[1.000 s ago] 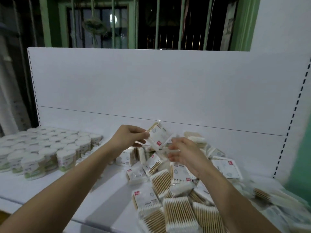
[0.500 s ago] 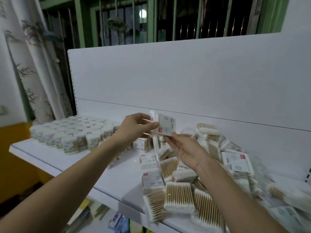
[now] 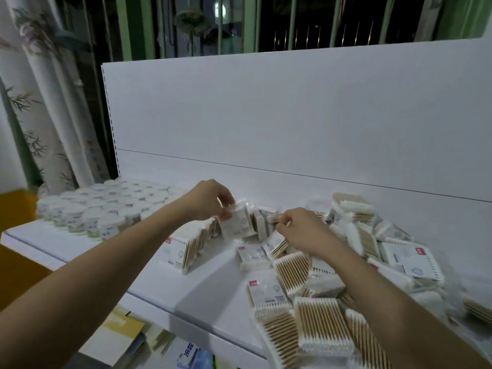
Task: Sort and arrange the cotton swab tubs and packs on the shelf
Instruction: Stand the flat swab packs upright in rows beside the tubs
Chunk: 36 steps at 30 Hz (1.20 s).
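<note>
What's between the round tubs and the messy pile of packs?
In the head view, a row of packs standing on edge, with the left hand holding one pack at its far end.

Little is legible. The swab packs (image 3: 267, 288) carry small red logo squares and grey print too blurred to read. Below the shelf, a blue-and-white package (image 3: 189, 354) near the bottom bears Chinese characters, unclear.

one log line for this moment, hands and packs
left hand: pinches clear cotton swab pack at standing row | right hand: reaching into loose pile, grip unclear | white round tubs: grouped left
</note>
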Available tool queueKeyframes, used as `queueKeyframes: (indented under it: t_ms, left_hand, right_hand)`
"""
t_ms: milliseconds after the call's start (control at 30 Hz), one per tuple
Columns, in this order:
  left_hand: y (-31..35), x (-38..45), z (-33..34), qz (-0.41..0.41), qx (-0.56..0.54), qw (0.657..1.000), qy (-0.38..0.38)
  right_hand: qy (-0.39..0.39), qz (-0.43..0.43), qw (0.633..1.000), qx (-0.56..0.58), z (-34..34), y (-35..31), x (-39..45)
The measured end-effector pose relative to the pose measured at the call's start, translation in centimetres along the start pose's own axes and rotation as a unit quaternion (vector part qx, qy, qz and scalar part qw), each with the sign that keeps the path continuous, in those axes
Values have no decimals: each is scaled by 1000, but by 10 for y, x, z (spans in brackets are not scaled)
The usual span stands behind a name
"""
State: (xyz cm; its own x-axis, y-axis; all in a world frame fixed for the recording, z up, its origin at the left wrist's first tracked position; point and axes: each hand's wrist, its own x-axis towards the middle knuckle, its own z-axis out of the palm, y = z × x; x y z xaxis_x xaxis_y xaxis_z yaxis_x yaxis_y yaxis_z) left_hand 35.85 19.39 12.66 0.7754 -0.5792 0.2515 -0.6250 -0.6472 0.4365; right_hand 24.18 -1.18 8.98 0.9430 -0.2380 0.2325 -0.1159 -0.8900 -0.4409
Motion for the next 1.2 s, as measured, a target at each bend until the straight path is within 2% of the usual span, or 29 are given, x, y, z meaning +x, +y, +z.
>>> queueKeyframes:
  t_ms: [67, 200, 500, 767, 867, 1000, 1100, 1200]
  left_hand:
    - [-11, 12, 3, 12, 32, 999, -22]
    - [-27, 37, 18, 52, 98, 993, -46]
    - [-54, 67, 42, 135, 190, 969, -81]
    - [-63, 72, 48, 218, 232, 947, -29]
    - [-60, 64, 37, 228, 193, 954, -6]
    - [-42, 35, 34, 220, 51, 974, 29]
    - [-25, 9, 60, 195, -37, 980, 33]
    - [-20, 3, 91, 158, -45, 986, 29]
  right_hand:
    - [7, -4, 997, -74, 9, -6, 9]
    - [6, 13, 991, -130, 26, -20, 26]
    - [-33, 71, 991, -108, 54, -41, 40]
    - [-8, 125, 983, -135, 65, -39, 35]
    - [5, 136, 983, -120, 61, -37, 27]
    - [52, 124, 985, -109, 51, -30, 15]
    - [90, 120, 985, -90, 48, -23, 6]
    - [98, 107, 986, -78, 51, -16, -1]
